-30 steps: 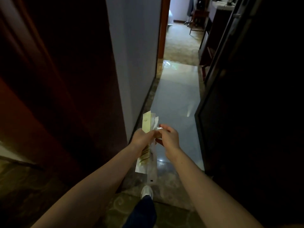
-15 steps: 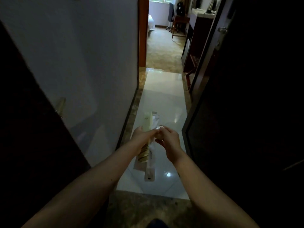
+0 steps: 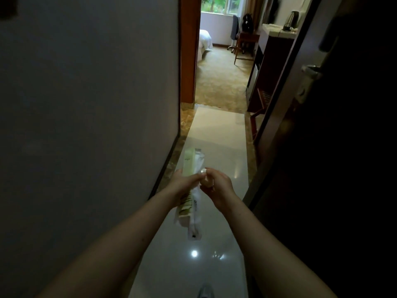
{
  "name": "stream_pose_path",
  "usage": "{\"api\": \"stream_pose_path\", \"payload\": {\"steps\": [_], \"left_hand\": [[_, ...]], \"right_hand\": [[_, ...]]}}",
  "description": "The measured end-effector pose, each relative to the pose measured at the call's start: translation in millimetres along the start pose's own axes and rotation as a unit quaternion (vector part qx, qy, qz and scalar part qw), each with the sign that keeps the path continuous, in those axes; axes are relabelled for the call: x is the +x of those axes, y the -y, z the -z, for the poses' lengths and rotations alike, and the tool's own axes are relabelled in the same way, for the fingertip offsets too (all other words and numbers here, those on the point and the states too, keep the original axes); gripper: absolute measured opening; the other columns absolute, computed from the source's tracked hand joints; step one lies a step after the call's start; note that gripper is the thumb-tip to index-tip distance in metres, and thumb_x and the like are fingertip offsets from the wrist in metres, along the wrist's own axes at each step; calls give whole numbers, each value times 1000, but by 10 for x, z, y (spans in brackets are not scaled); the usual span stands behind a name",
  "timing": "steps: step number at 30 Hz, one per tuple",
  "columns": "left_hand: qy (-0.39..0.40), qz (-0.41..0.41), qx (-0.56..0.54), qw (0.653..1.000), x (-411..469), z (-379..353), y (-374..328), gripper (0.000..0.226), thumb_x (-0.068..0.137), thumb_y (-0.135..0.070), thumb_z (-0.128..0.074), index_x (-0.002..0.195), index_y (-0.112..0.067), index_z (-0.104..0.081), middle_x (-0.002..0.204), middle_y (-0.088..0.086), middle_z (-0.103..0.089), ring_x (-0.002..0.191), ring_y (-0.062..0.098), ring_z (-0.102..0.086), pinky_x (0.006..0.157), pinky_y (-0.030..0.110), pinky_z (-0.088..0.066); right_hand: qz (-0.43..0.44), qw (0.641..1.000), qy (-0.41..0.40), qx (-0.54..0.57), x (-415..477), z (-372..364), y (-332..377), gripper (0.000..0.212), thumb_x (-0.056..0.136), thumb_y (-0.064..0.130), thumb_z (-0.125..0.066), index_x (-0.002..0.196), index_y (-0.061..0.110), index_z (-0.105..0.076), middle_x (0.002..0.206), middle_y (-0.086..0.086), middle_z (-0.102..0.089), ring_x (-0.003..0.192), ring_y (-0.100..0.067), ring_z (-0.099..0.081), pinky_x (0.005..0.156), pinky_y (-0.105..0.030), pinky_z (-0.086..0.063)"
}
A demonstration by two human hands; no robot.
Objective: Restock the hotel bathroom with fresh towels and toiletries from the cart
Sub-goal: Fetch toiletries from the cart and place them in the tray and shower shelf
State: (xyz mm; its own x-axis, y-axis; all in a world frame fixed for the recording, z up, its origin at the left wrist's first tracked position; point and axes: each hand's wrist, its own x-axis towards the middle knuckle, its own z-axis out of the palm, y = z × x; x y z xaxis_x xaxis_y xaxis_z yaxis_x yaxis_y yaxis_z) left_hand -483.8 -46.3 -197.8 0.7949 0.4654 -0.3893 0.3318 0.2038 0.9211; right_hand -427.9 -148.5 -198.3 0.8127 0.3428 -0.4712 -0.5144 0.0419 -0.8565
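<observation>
My left hand (image 3: pixel 182 182) grips a bundle of long flat toiletry packets (image 3: pixel 190 207), pale green and white, in clear wrapping. The packets stick out above and below my fist. My right hand (image 3: pixel 217 184) is close against the left and holds a small pale round item (image 3: pixel 204 176) between thumb and fingers; what it is I cannot tell. Both hands are out in front of me at waist height over the glossy floor. No towels or cart are in view.
I stand in a narrow entry hall with a white wall (image 3: pixel 96 104) on the left and a dark open door (image 3: pixel 343 147) with a metal handle (image 3: pixel 309 76) on the right. Ahead lie polished tiles (image 3: pixel 219 134), then carpet, a bed, a chair, a cabinet with a kettle (image 3: pixel 291 18).
The view has advanced down the hall past the dark door on the left; the bedroom is closer. Both hands keep the same hold on the packets and the small item.
</observation>
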Motion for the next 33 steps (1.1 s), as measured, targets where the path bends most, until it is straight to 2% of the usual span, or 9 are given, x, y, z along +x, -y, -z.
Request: {"api": "stream_pose_path", "payload": {"steps": [2,5,10,13,18,23,25,30,33], "left_hand": [[-2,0,-13,1000,413,-220,-259,46,81,-33,-77,115,-9,-58,95,6,-67,84,16,-65,57,23,-48],[-8,11,-37,999,853,-407,-482,37,86,-34,-72,113,-16,-55,95,6,-67,83,18,-65,60,26,-50],[-12,56,-82,995,1702,-576,-757,30,90,-18,-64,117,-7,-57,92,12,-70,75,22,-67,68,30,-54],[-2,79,-77,994,2274,-664,-943,24,90,-16,-61,108,-1,-63,83,12,-68,68,20,-66,65,28,-53],[25,108,-75,991,3427,-853,-1320,28,87,-19,-58,106,-1,-67,84,12,-70,70,23,-68,64,29,-54],[30,112,-62,991,4634,-869,-1883,35,83,-19,-56,111,-2,-68,104,17,-72,92,32,-70,90,41,-55],[27,95,-48,994,5069,-871,-2144,30,86,-16,-59,110,-2,-68,102,17,-71,90,32,-69,87,41,-56],[19,52,-44,997,5912,-903,-2615,27,84,-13,-69,110,-7,-62,90,15,-69,84,32,-68,84,44,-57],[10,50,-54,997,6345,-919,-2788,30,83,-15,-73,110,-10,-61,90,13,-69,81,29,-68,71,37,-58]], "right_hand": [[-10,1000,7,3,395,60,360,24,92,8,-56,112,1,-67,102,-20,-69,93,-30,-66,82,-38,-57],[-23,1000,6,13,868,86,696,23,95,11,-52,111,1,-65,91,-16,-67,80,-24,-64,68,-33,-56],[-45,999,8,16,1683,77,1174,23,95,14,-44,103,-1,-60,75,-18,-66,59,-24,-60,58,-32,-52],[-59,998,6,19,2169,64,1436,18,94,16,-45,93,5,-58,73,-17,-65,59,-24,-58,56,-29,-48],[-60,998,3,25,3235,-57,1881,18,93,24,-56,96,6,-58,71,-15,-63,62,-21,-57,56,-30,-46],[-53,998,-19,36,4304,-345,2477,14,92,19,-58,91,5,-57,58,-11,-62,48,-19,-53,46,-25,-42],[-43,998,-30,36,4695,-454,2738,13,93,18,-57,87,6,-57,52,-6,-60,46,-18,-52,44,-24,-41],[-28,997,-62,23,5518,-657,3216,12,92,18,-61,85,8,-62,71,-7,-59,53,-19,-53,46,-24,-43],[-36,997,-62,6,6000,-740,3372,10,91,17,-62,92,7,-64,76,-8,-62,55,-18,-54,49,-24,-46]]}}
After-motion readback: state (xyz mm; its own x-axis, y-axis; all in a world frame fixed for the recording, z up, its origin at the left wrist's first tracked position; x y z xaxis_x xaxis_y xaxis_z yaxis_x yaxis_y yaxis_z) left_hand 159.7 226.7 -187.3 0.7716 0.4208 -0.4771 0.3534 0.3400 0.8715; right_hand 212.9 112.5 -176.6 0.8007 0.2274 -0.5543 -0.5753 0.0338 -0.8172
